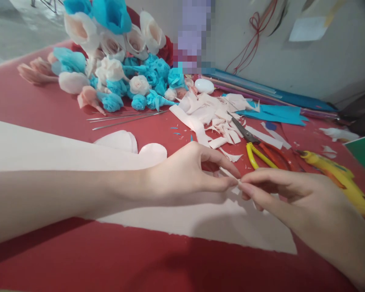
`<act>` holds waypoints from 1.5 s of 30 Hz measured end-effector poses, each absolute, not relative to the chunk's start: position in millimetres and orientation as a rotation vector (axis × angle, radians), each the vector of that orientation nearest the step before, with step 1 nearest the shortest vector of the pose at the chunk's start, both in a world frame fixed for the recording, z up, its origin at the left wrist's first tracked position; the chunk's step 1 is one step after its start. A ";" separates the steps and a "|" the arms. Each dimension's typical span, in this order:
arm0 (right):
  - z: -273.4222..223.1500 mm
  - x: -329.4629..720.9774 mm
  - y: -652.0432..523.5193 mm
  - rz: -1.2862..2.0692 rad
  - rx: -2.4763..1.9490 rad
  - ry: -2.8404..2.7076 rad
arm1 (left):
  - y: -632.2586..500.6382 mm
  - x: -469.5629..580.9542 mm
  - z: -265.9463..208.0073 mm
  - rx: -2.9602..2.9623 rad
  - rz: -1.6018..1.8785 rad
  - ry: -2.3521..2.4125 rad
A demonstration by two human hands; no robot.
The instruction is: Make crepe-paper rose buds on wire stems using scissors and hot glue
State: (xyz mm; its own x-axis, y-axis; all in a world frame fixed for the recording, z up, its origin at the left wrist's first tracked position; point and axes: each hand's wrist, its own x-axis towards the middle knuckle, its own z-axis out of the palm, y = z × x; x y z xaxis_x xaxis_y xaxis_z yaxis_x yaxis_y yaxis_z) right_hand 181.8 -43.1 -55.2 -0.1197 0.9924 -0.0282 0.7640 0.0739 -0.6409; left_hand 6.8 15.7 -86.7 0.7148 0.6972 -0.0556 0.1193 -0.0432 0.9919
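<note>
My left hand (182, 174) reaches across from the left, its thumb and fingertips pinched together. Facing it, my right hand (298, 198) pinches at the same spot, so the fingertips of both hands meet. Between them is a small strip of pale pink paper (228, 174), mostly hidden by the fingers. Below the hands lies a long pale pink paper sheet (170, 219). Rounded paper petals (153, 152) rest just beyond my left wrist. Scissors (251, 138) with yellow and red handles lie partly open behind my right hand.
Blue, white and peach paper flowers (140, 85) are heaped at the back left, near thin wires (127, 119). Paper scraps (213, 113) lie mid-table beside blue paper (273, 113). A yellow glue gun (337, 174) sits at the right of the red table (109, 259).
</note>
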 end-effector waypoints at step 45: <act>-50.6 189.0 -38.7 0.720 -1.692 -2.072 | 15.1 6.5 -86.0 1.588 0.432 0.693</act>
